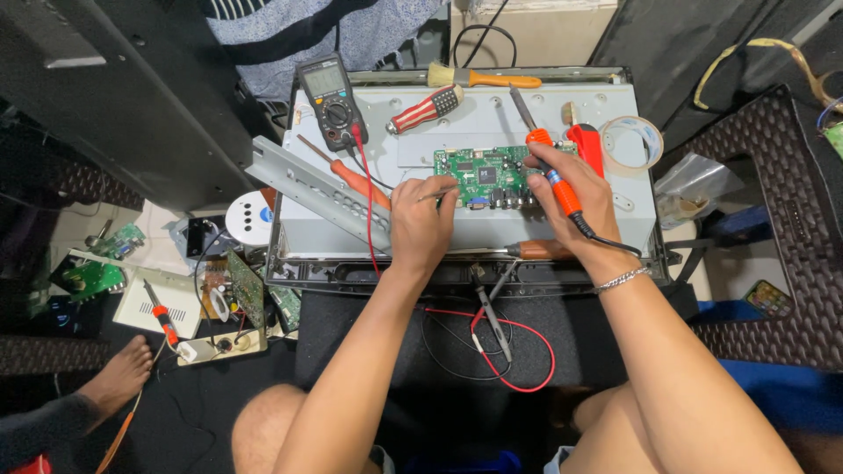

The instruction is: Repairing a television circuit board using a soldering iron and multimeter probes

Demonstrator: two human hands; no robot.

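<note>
Right hand [575, 189] wraps the orange soldering iron [553, 175], grip pressed round its handle; left hand [421, 224] pinches a thin wire [436, 195] at the green circuit board [483, 175], at 12 o'clock from both wrists.

Risk — the tip could slip and bridge neighbouring joints, or scorch fingers close by.

Surface: grey metal panel [351, 228] crowded with multimeter [329, 96], brush [483, 77], tape roll [632, 140]; dark floor, loose boards at 9 o'clock.
</note>
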